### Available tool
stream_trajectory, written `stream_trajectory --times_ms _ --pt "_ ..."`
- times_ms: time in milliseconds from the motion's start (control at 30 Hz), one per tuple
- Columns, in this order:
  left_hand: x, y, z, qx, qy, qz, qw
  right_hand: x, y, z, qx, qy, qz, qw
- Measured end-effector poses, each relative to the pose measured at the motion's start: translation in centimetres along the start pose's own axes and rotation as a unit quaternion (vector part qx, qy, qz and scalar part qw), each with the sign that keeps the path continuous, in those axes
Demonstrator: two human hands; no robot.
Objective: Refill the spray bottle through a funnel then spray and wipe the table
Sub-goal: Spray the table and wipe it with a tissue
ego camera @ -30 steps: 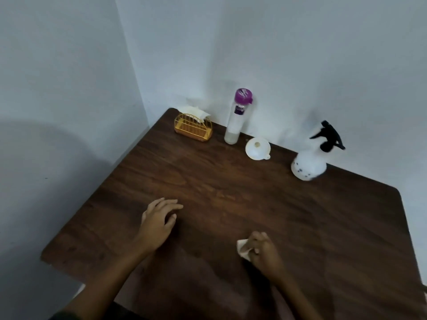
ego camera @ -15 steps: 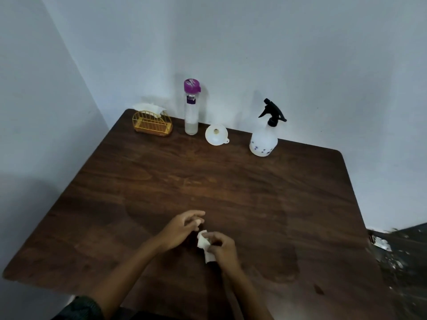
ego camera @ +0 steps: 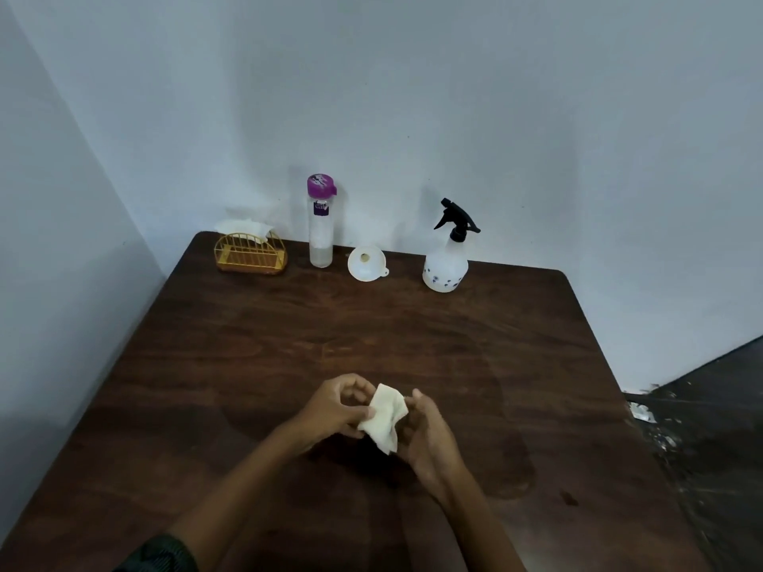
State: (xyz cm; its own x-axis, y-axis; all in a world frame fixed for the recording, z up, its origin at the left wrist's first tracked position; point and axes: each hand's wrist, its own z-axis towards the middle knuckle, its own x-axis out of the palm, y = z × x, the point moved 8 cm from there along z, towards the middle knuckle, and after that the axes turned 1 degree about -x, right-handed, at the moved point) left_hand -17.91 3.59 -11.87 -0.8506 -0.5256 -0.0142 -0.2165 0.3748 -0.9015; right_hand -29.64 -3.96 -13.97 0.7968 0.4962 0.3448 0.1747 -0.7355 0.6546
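Since a second ago the hands are drawing together above the table [ego camera: 289,344], no longer lying apart on the wood. Left hand [ego camera: 336,406] and right hand [ego camera: 433,439] are both gripping the tissue [ego camera: 384,419] between them, fingers curling on its edges. Spray bottle [ego camera: 446,266] is standing at the back by the wall, with the funnel [ego camera: 365,264] lying near it. Judging by this, the person is refolding for wiping; easing the folds gently is likely sparing the paper from tearing.
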Motion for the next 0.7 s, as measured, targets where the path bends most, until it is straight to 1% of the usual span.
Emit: stream_trajectory --times_ms 67,100,133,167,200,267,333,400,467,500,567,633,700 --pt "0.2 -0.5 0.1 0.015 -0.005 0.025 1.000 -0.2 1.7 -0.7 -0.062 0.034 -0.109 0.992" --pt "0.4 -0.7 0.2 0.020 -0.006 0.029 0.999 -0.7 2.3 -1.0 -0.093 0.029 -0.146 0.984" --pt "0.7 -0.8 0.2 0.021 -0.005 0.022 1.000 -0.6 2.6 -1.3 -0.113 0.012 -0.156 0.981" --pt "1.0 -0.9 0.3 0.015 -0.004 0.005 1.000 -1.0 2.7 -1.4 -0.122 -0.010 -0.138 0.983" --pt "1.3 -0.8 0.3 0.002 -0.002 -0.015 1.000 -1.2 2.6 -1.5 -0.116 -0.027 -0.097 0.988" --pt "2.3 -0.5 0.3 -0.027 0.018 -0.043 0.999 -2.2 2.1 -1.2 -0.088 -0.053 0.027 0.994" --pt "3.8 -0.4 0.5 -0.025 0.058 -0.041 0.997 -3.5 1.8 -1.0 -0.065 -0.073 0.128 0.987" --pt "4.4 -0.6 0.7 -0.004 0.059 -0.035 0.998 -4.0 1.9 -1.0 -0.051 -0.067 0.182 0.980" --pt "4.9 -1.2 1.5 0.015 0.026 -0.025 0.999 -4.7 2.6 -1.2 -0.072 -0.062 0.186 0.978" --pt "5.0 -1.4 1.9 0.022 0.007 -0.017 1.000 -4.8 3.2 -1.4 -0.090 -0.063 0.168 0.980" --pt "6.0 -2.0 3.0 0.027 -0.016 0.001 1.000 -5.9 4.6 -1.4 -0.129 -0.074 0.089 0.985" --pt "7.4 -2.3 3.9 0.021 -0.010 0.009 1.000 -6.8 5.9 -1.4 -0.160 -0.088 -0.017 0.983" --pt "9.3 -2.5 4.6 0.007 0.017 0.012 1.000 -7.9 7.4 -1.3 -0.187 -0.096 -0.100 0.973"
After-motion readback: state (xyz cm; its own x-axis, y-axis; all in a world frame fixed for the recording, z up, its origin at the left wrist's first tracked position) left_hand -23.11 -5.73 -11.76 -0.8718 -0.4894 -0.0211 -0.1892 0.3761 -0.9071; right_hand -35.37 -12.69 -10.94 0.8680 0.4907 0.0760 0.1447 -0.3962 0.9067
